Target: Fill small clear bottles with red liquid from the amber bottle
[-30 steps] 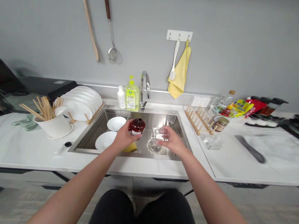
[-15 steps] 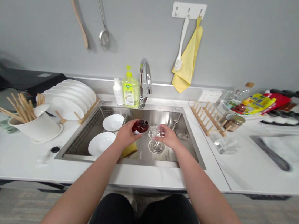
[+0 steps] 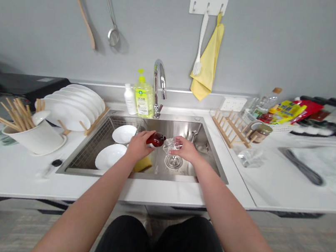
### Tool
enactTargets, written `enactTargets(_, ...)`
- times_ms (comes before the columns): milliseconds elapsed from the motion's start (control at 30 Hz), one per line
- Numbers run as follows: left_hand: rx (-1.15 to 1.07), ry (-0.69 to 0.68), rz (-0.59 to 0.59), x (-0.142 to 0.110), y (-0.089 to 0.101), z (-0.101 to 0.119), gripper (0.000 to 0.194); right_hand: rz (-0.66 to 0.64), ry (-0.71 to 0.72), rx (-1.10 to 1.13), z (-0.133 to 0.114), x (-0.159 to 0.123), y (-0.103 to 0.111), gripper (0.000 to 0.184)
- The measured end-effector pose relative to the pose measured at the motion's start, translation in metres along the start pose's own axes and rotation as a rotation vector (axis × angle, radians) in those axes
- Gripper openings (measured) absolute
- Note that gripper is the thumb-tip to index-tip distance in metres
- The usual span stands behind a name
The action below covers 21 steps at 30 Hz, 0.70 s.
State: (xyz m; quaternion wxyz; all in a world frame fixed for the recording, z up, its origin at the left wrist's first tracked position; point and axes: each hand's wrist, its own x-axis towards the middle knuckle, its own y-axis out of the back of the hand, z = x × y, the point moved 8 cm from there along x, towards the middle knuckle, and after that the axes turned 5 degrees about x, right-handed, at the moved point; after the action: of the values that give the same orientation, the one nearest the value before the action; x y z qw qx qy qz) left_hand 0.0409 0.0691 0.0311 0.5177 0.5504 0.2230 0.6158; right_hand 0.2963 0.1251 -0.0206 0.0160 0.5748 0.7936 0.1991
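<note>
The amber bottle, glassy and probably slippery, is held tilted in the closed grip of the left hand over the sink; just beside it, a fragile clear glass is clasped by the right hand, best held round its body.

Head-worn view, facing forward and down

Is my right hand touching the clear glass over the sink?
Touching. The head view shows the right hand with its fingers pressed against the clear glass, holding it.
</note>
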Motion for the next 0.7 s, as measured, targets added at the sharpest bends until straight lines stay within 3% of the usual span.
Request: enactTargets(700, 0.062, -0.116, 0.09, -0.0028, -0.0015, 0.0095, 0.08, -0.016, 0.032, -0.091, 0.0007, -0.002, -0.0005, 0.068)
